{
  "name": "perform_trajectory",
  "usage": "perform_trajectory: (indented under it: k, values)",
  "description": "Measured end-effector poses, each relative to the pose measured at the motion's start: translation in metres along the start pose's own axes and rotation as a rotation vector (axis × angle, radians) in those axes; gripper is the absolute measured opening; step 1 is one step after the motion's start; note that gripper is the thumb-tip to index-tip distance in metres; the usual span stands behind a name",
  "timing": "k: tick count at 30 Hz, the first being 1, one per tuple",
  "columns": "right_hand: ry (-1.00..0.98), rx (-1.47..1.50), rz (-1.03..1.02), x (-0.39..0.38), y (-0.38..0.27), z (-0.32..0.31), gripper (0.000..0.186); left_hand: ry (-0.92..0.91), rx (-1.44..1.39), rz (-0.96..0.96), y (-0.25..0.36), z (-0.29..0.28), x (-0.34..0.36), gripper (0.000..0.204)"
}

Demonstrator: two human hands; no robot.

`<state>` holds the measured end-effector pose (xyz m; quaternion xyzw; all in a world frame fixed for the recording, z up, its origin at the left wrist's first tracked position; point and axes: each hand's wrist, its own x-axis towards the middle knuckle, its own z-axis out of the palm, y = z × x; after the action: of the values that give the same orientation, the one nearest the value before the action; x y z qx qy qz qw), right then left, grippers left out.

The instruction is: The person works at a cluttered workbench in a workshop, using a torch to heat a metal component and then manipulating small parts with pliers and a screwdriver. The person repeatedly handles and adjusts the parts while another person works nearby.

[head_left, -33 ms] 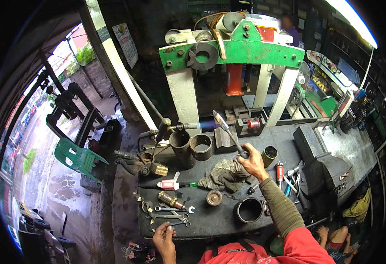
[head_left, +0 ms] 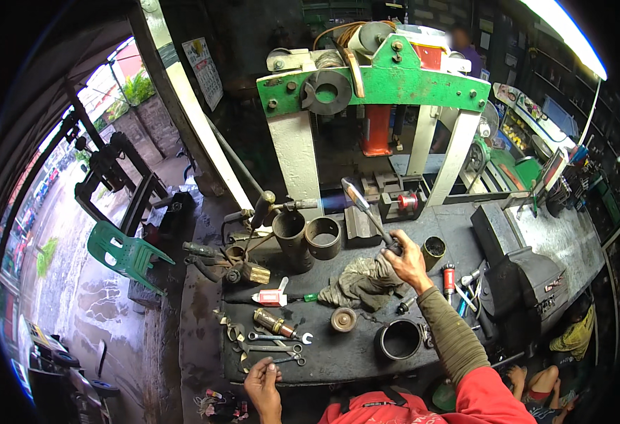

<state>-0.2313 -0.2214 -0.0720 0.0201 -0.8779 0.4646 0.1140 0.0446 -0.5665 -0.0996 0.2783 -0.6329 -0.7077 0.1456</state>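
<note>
My right hand (head_left: 407, 258) grips the dark handle of a long metal tool (head_left: 372, 219). Its flat bright tip lies in the blue flame of a torch (head_left: 300, 203). Below it are a crumpled rag (head_left: 361, 281) and a round metal part (head_left: 343, 319). My left hand (head_left: 263, 381) is at the bench's front edge with curled fingers, just below several wrenches (head_left: 271, 348); anything in it is hidden. Behind the torch and tool are two cylinders (head_left: 290, 247) (head_left: 323, 247) and a steel block (head_left: 361, 232). An open dark cylinder (head_left: 388, 353) stands by my right forearm.
A green-and-white press frame (head_left: 363, 88) rises behind the workbench (head_left: 303, 374). More tools (head_left: 465, 286) and a dark vise-like body (head_left: 522, 272) are at the right. A green chair (head_left: 123, 254) stands left. A person (head_left: 463, 49) is behind; others (head_left: 543, 381) are low at the right.
</note>
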Motion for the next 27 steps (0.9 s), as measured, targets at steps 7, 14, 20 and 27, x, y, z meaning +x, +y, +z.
perform_trajectory:
  k: [7,14,20,27]
  values:
    - [-0.054,-0.061,0.055,0.027,0.017,0.009,0.044,-0.017,-0.028,0.033,0.006,0.019,0.009,0.017]
    - [-0.124,-0.195,0.149,0.009,-0.007,-0.061,0.049,-0.047,0.009,0.035,-0.011,0.024,-0.004,0.018]
    - [-0.050,-1.034,0.003,0.001,-0.027,-0.233,0.036,0.050,0.012,-0.110,-0.021,0.018,-0.001,0.017]
    - [-0.259,-1.295,-0.364,0.048,-0.004,-0.177,0.011,-0.148,-0.083,0.054,0.003,0.076,-0.007,0.016]
